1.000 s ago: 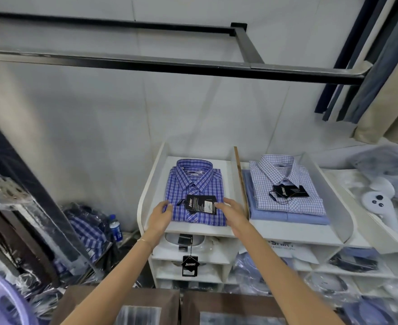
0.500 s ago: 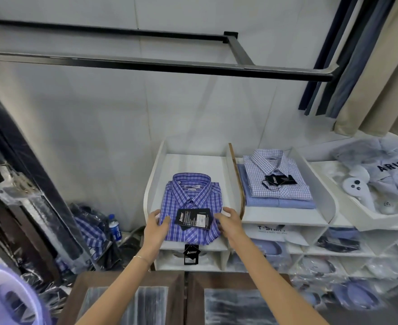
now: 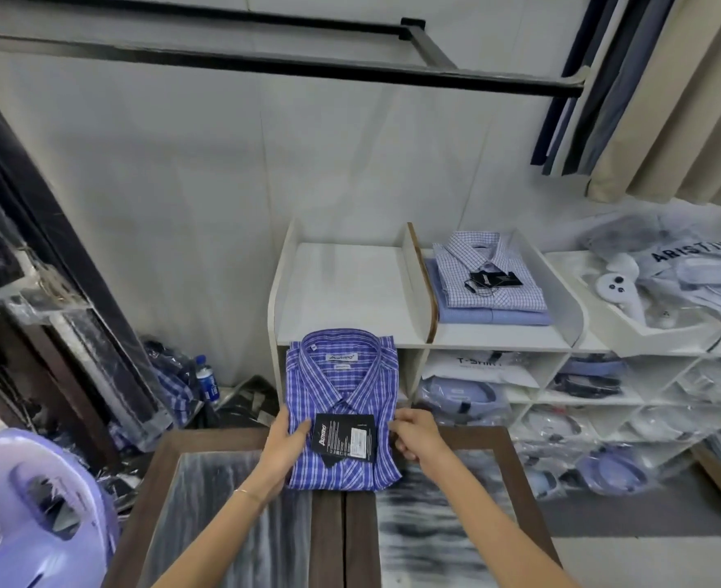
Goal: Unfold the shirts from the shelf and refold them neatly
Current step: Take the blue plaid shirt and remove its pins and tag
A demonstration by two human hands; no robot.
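Centrally, low in the frame, the left hand (image 3: 284, 449) and right hand (image 3: 413, 435) each grip a side of the folded blue plaid shirt (image 3: 341, 401) (tag on front), held just above the bench (image 3: 490, 451), below the shelf (image 3: 350, 286).

A plain pale wall (image 3: 172, 197) fills the view well above the hands, crossed by two dark metal rails (image 3: 273, 70) joined by a short bracket. Up to the right of the hands hang navy and grey garments (image 3: 583, 91) beside a beige curtain (image 3: 689, 99). Beyond the hands stands a white shelf unit (image 3: 350, 286) with upright dividers, its lower cubbies stuffed with bagged clothes. Under the hands lie two dark-framed table tops (image 3: 329, 541), side by side, with streaked panels, perhaps glass. Far left of the hands sits a lilac plastic stool (image 3: 40, 511); a blue bottle (image 3: 206, 377) stands on the floor.
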